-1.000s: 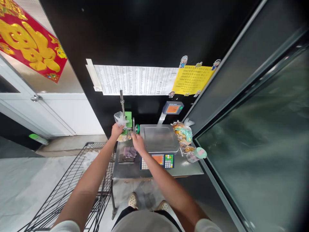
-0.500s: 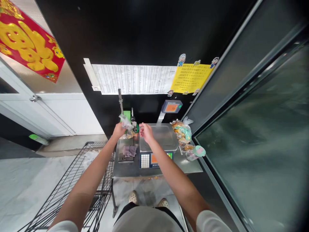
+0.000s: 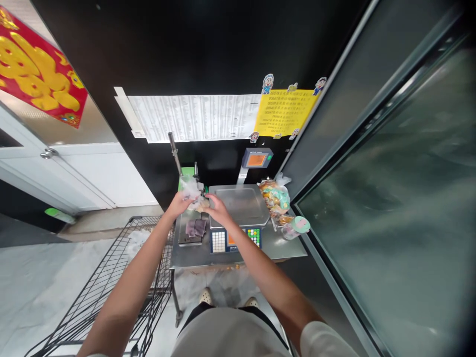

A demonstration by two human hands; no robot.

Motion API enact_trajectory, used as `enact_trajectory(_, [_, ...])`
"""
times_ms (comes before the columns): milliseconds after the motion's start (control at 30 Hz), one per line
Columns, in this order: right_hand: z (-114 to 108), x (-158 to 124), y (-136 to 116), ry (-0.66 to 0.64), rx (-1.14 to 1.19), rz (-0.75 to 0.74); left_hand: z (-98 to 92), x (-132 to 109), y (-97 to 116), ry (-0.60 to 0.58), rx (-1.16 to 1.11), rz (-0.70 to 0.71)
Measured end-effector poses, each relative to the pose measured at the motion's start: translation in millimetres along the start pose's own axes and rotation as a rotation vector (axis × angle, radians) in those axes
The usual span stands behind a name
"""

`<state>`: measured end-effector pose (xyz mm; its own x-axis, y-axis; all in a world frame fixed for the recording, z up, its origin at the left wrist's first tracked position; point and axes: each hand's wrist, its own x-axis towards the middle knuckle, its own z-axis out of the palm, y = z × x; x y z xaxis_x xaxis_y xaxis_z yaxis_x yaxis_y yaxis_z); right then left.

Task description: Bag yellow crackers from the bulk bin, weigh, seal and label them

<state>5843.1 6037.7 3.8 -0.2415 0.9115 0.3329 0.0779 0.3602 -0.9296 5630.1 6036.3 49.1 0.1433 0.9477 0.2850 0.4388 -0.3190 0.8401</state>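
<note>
My left hand (image 3: 178, 202) is closed on the gathered top of a clear plastic bag (image 3: 193, 191) with yellowish food in it, held just left of the scale. My right hand (image 3: 217, 210) reaches in from the right and touches the same bag, fingers curled at it. Both hands hover over the left part of the steel counter (image 3: 282, 245), in front of a green bag-sealing device (image 3: 188, 173) with an upright metal lever. The electronic scale (image 3: 240, 203) has a bare steel platter and a keypad facing me.
A filled bag of snacks (image 3: 275, 198) and a round lidded cup (image 3: 297, 227) lie right of the scale. Purple items (image 3: 196, 228) sit on a small tray. A wire shopping cart (image 3: 122, 282) stands at my left. A glass panel closes the right side.
My right hand left the sealer's lever, swung over the scale and came back to the bag. My left hand lowered the bag slightly. The camera view shifted left and down.
</note>
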Motion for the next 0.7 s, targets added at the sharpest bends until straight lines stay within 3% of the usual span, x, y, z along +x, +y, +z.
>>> enact_trajectory(133, [10.9, -10.2, 5.9, -0.064, 0.095, 0.06, 8.6, -11.1, 20.9, -0.089, 0.053, 0.069])
enact_trajectory(233, [6.3, -24.2, 5.5, -0.078, 0.243, 0.145, 17.3, -14.7, 41.7, -0.028, -0.027, 0.09])
enact_trajectory(367, [-18.3, -48.9, -10.3, -0.175, 0.324, 0.196, 27.9, -13.3, 66.8, 0.056, -0.279, -0.083])
enact_trajectory(467, [-32.8, -70.3, -26.2, -0.2, 0.335, 0.238, 31.3, -14.0, 79.3, 0.035, -0.424, -0.143])
enact_trajectory(567, [-38.6, -91.4, -36.7, -0.131, 0.416, 0.326, 26.8, -27.3, 86.5, -0.128, -0.403, -0.146])
enact_trajectory(700, [-47.0, -114.5, -39.4, -0.081, 0.512, 0.432, 22.4, -70.3, 91.9, -0.481, -0.233, -0.158])
